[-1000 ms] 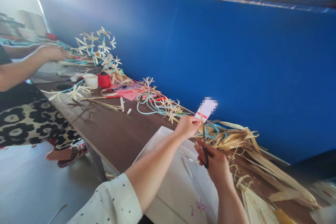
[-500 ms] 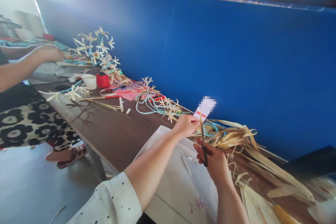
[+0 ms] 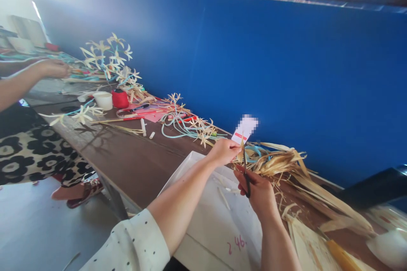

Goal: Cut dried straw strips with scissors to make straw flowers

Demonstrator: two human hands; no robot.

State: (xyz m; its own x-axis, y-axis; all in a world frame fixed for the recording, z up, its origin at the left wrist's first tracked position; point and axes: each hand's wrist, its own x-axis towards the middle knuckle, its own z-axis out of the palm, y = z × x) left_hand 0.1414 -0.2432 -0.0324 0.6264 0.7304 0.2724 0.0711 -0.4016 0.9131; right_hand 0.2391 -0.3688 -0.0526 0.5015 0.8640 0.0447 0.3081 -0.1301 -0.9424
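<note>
My left hand (image 3: pixel 224 151) is closed in a pinch on a small white card with a red stripe (image 3: pixel 243 130) and a thin strip of dried leaf, held up above the table. Just below it, my right hand (image 3: pixel 258 190) is wrapped round dark scissors (image 3: pixel 245 169) whose blades point up at the strip. Both hands hover over a white board (image 3: pixel 203 216) lying on the brown table (image 3: pixel 136 156). A heap of dried straw leaves (image 3: pixel 286 167) lies right behind my hands.
Straw flowers with pale blue stems (image 3: pixel 190 125), a red spool (image 3: pixel 120 98), a white cup (image 3: pixel 103 100) and pink paper lie further left. Another person's hand (image 3: pixel 54 68) works at the far left end. A blue wall (image 3: pixel 286 72) runs along the table's back edge.
The view has drifted slightly, so everything sits a little further left and lower. My hands keep the same hold, the scissors staying at the strip.
</note>
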